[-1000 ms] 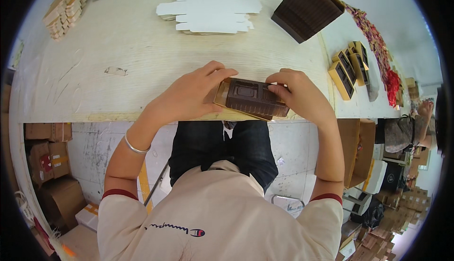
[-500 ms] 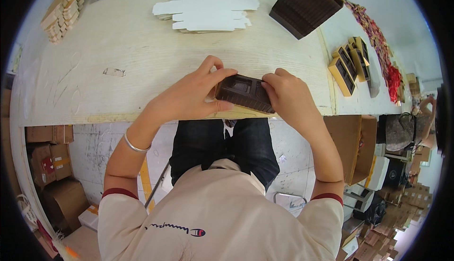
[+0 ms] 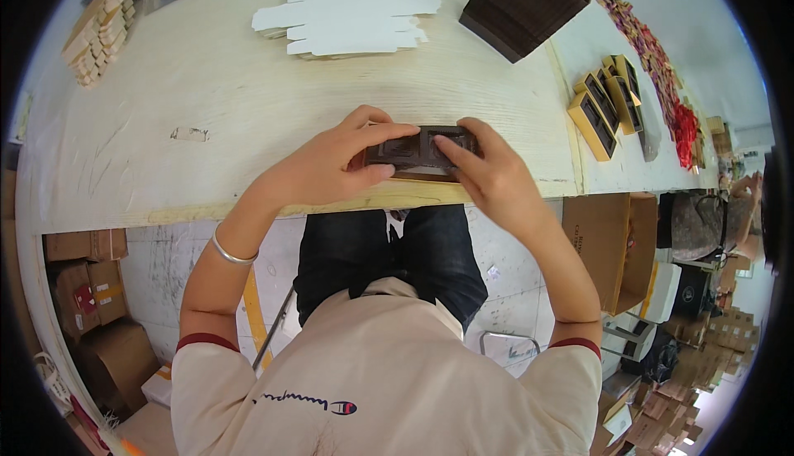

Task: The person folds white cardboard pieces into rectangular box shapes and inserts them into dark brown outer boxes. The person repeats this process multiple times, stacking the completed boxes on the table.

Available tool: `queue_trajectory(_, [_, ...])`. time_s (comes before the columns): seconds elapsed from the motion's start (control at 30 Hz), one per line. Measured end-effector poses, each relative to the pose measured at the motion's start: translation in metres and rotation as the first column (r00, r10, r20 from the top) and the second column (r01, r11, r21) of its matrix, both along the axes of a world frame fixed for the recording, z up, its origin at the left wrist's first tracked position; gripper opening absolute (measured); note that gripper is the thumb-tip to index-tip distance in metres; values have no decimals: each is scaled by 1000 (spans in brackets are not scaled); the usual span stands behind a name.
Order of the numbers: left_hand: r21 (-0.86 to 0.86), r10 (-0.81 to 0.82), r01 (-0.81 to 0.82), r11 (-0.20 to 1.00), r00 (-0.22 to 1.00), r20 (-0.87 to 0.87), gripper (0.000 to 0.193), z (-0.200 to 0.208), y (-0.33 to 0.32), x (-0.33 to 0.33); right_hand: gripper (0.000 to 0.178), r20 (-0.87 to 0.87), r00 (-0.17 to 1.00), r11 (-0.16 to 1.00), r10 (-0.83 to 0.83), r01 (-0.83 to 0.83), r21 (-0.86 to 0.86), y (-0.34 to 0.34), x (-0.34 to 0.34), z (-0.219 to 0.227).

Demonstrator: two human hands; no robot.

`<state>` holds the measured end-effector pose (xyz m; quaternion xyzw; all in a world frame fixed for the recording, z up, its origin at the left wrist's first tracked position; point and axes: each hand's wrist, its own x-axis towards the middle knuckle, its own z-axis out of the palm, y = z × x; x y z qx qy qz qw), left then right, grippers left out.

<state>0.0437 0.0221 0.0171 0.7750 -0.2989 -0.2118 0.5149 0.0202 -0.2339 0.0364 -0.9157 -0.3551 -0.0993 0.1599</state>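
A dark brown plastic insert tray [image 3: 407, 149] with square recesses lies in a shallow box near the table's front edge; little of the box shows, mostly a thin rim along the near side. My left hand [image 3: 335, 158] grips the left end, its fingers over the far edge and its thumb on the near one. At the other end, my right hand [image 3: 495, 165] holds the far right corner, one finger pressed down into the right recess. My fingers cover both ends of the tray.
Flat white carton blanks [image 3: 347, 9] lie stacked at the far middle. Right of them stands a tall stack of dark trays [image 3: 525, 9]. Several gold boxes with dark inserts [image 3: 594, 125] sit at the right. Pale cartons [image 3: 101, 30] are piled far left; an open cardboard box [image 3: 608, 249] stands below the table's right side.
The dark tray, tilted with its right end raised, now sits level and lower in the box. My right hand has shifted a finger onto its recess. The whole view has shifted slightly.
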Motion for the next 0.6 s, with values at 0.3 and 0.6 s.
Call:
queue_trajectory(0.3, [-77, -10, 7, 997, 999, -42, 52, -8, 7, 6, 40, -347, 919, 966, 187, -107, 237, -19, -2, 16])
queue_trajectory(0.6, [-88, -11, -24, 996, 927, -376, 53, 2, 17, 19, 42, 45, 991, 983, 128, -121, -139, -1, -10, 28])
